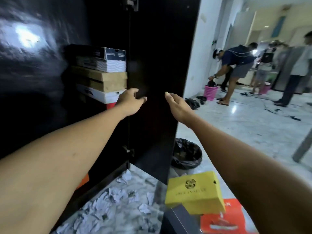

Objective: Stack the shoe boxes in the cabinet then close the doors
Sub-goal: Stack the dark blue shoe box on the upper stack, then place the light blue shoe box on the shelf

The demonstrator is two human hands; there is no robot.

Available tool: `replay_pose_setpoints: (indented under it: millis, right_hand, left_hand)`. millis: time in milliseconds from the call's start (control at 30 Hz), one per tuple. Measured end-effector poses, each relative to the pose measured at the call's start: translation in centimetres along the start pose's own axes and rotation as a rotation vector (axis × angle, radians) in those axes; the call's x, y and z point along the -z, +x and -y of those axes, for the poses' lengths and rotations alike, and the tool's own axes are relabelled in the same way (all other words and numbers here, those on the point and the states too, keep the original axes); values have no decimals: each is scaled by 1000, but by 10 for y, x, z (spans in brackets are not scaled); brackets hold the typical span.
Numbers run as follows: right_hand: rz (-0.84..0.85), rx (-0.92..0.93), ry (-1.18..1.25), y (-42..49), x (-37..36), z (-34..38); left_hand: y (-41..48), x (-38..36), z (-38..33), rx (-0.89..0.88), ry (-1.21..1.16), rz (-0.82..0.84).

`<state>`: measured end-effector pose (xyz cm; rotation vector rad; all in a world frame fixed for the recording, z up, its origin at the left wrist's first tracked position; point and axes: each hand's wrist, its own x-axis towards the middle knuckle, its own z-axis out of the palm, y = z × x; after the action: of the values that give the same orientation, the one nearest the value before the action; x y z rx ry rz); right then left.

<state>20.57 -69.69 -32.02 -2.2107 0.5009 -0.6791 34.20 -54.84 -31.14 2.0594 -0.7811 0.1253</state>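
Note:
Inside the black cabinet (50,102) stands a stack of shoe boxes: a black-and-white one (108,59) on top, a brown one (108,81) under it, a white one (103,96) below. My left hand (131,102) reaches past the white box's corner, fingers loosely curled, holding nothing. To its right my right hand (175,105) is stretched out with straight fingers against the open black door (157,68). On the floor near my right arm lie a yellow shoe box (194,191), an orange box (222,220) and a dark box (182,222).
Crumpled paper scraps (118,196) litter the marble floor in front of the cabinet. A black bin bag (187,154) sits behind the door. Further right, people stand by pink baskets (210,92), with cables across the floor.

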Motion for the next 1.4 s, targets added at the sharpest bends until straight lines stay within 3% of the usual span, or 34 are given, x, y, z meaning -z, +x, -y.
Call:
replay_pose_setpoints:
  millis: [233,433,667,833,1067,1400]
  right_hand:
    - [-47,-203,-26,-169,68,-62]
    - [-114,-339,-8,-259,93,-96]
    - [-225,-452,-60,-317,130,-148]
    - [-257,-515,-128,-343,161,-171]
    - [-309,-609,-46,-382,174,-212]
    - [-373,-884,-100,-466,147,-331]
  left_hand:
    - [-160,-63,-32,17,-56,257]
    - [-239,-104,-42,-20,-50,411]
    - [-286,-153,-13,28,-37,550]
    - [-301,-172,-19,-43,-25,637]
    - [-328,-210,-35,-85,40,752]
    - [-390,-331,-56,-331,94,1035]
